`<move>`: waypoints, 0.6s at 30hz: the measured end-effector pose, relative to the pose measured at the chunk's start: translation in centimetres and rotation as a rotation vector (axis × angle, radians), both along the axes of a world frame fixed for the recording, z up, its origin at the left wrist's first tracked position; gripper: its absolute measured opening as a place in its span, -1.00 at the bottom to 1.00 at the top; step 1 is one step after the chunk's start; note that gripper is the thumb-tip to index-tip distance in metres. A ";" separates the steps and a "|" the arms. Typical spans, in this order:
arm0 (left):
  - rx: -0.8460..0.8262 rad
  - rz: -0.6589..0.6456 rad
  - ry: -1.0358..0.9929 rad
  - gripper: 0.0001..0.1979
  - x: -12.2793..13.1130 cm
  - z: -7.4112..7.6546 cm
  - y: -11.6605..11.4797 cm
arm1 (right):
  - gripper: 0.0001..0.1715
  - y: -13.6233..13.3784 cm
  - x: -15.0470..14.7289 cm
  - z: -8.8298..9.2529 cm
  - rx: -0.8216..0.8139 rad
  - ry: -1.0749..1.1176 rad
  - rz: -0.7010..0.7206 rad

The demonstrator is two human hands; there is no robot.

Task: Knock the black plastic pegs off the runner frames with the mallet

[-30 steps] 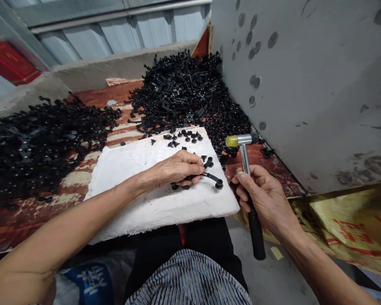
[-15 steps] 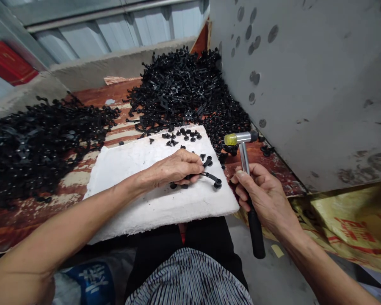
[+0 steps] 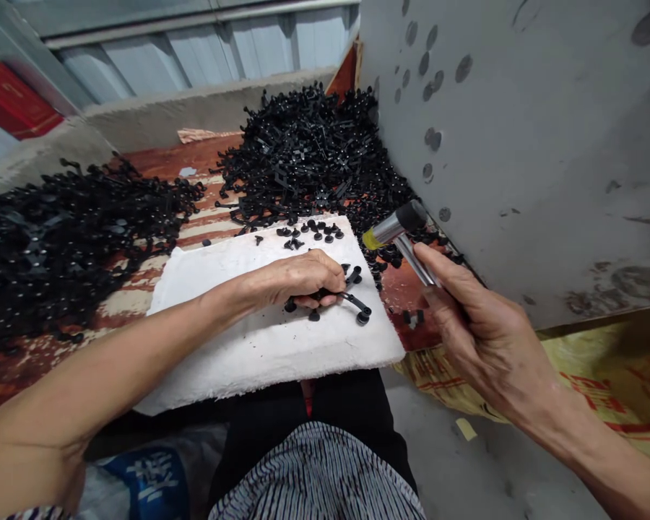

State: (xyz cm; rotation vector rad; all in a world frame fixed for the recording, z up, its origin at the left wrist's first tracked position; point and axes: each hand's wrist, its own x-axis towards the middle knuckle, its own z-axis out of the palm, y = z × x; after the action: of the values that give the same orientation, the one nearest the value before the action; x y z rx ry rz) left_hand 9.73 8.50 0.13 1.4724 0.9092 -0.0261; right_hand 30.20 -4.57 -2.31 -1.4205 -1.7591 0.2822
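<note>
My left hand point(image 3: 308, 278) is closed on a black branched part point(image 3: 356, 298) with round knobs at the ends of its arms. It rests over the white padded board point(image 3: 238, 347), and the fingers hide the part's middle. In my right hand point(image 3: 477, 332) is a small mallet point(image 3: 393, 225) with a yellow face, a black face and a metal neck. The mallet is raised and tilted to the right of the board, its yellow face toward the left hand. Several small black plugs point(image 3: 318, 232) lie at the board's far edge.
A large heap of black parts point(image 3: 314, 152) stands at the back, and another pile point(image 3: 76, 238) lies at the left. The grey panel point(image 3: 520, 159) walls off the right side. Below it is a yellow sack point(image 3: 590, 383). A red box point(image 3: 14, 97) sits at the far left.
My right hand has swung up and turned, tipping the mallet so its yellow face points down and left. The left hand stays nearly in place on the black part.
</note>
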 end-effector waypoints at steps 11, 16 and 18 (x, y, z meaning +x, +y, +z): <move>0.003 -0.033 0.020 -0.78 -0.1 0.3 0.5 | -0.37 -0.5 -0.3 1.5 0.192 -0.198 -0.024; -0.014 -0.037 0.043 -0.77 0.0 0.2 0.4 | -0.38 -0.4 0.2 0.1 0.061 -0.188 0.008; -0.024 -0.028 0.041 -0.78 0.0 0.1 0.3 | -0.36 -0.5 0.0 -0.1 0.175 -0.101 -0.081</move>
State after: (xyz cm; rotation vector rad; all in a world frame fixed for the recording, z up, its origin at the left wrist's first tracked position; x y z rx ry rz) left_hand 9.78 8.84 0.24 1.4672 0.9185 -0.0873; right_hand 30.18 -5.07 -2.37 -1.3955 -1.7555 0.0134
